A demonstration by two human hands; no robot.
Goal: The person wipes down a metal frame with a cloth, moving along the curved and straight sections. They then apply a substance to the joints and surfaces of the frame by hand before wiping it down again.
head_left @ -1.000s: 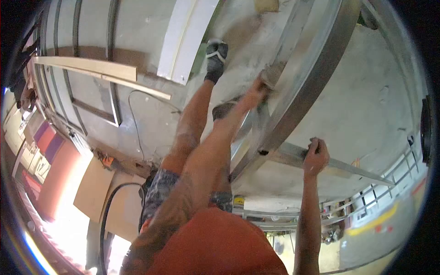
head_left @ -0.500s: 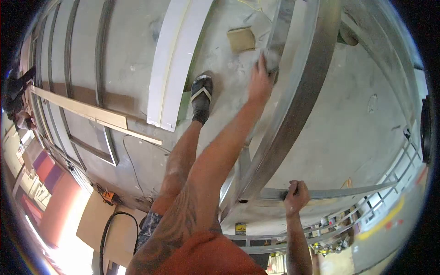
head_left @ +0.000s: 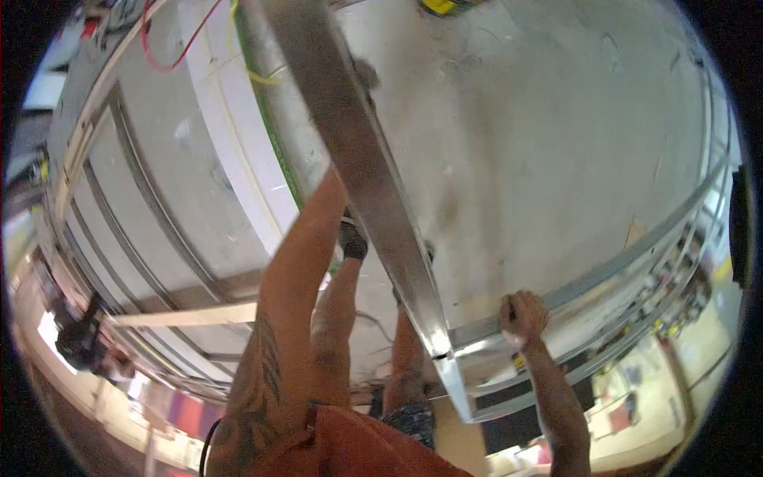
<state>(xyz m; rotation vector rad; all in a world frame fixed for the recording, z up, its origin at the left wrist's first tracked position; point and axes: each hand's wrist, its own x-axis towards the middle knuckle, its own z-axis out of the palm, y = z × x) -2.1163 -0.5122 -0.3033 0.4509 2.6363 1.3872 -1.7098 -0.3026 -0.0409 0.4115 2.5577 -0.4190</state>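
Note:
A wide steel beam (head_left: 362,171) of a metal frame runs from the top down to a corner near the middle. My tattooed left forearm (head_left: 296,254) reaches up behind it, so the beam covers most or all of that hand. A small dark grey shape (head_left: 364,74) shows past the beam's right edge; whether it is fingers or a held thing I cannot make out. My right hand (head_left: 524,318) is closed in a fist around a thinner steel rail (head_left: 604,274), to the right of the frame's corner.
Floor lies beneath the frame, with my foot (head_left: 351,240) left of the beam. A long white panel (head_left: 226,119), several metal bars, a wooden strip (head_left: 187,316) and a red cord (head_left: 171,63) are on the left. Cluttered items line the lower right. Another person (head_left: 83,342) is at far left.
The view has turned, and the beam now crosses nearer the middle. My left hand, earlier visible with a blurred pale object, has passed behind the beam. My right hand keeps its hold on the rail.

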